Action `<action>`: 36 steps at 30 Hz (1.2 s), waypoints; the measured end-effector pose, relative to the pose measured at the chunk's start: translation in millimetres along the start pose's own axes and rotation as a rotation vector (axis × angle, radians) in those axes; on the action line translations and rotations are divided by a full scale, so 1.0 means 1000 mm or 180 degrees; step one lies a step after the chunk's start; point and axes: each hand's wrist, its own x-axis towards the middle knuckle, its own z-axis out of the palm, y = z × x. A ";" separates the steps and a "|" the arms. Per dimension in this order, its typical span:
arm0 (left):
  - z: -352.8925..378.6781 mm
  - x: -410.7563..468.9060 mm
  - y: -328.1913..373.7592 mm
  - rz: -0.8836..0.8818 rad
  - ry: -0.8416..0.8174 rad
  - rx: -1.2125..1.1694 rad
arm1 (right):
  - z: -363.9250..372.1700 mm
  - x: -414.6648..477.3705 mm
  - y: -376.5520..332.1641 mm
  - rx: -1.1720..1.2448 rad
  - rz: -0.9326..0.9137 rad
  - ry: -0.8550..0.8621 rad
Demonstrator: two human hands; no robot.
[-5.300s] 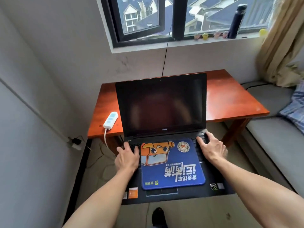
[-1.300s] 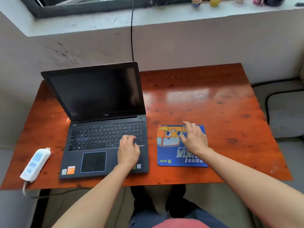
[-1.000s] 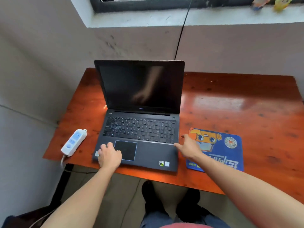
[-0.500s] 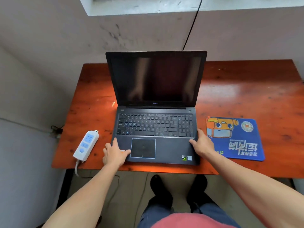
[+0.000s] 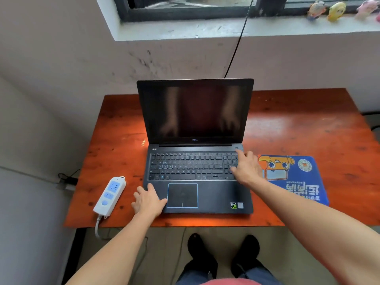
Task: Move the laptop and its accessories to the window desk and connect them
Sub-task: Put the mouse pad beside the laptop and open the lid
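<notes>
Fingers of my left hand lie spread and fairly straight on the near left corner of the laptop, with the thumb reaching toward the edge of the touchpad; they clamp on nothing, only resting on the palm rest. Fingers of my right hand are stretched out and slightly apart over the right end of the keyboard, pointing up toward the far right corner of the base. I cannot tell whether the tips press a key or only hover just above.

The laptop sits open on the window desk, left of the desk's middle, lid upright and screen dark, with dim reflections of both my arms in it. Just beside its right edge lies the blue mouse pad, flat on the wood, its cartoon print facing away from me; my right forearm crosses its near left corner. On the left, apart from the laptop, a white power strip lies near the desk's front edge, and its cord drops over that edge.

Behind the desk a thin black cable runs down the wall from the window sill, where small figurines stand at the right. My dark shoes show on the floor below.
</notes>
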 end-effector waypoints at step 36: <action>0.041 0.015 0.005 0.1126 0.0584 0.0488 | -0.092 0.055 -0.161 -0.0806 -0.1966 0.1657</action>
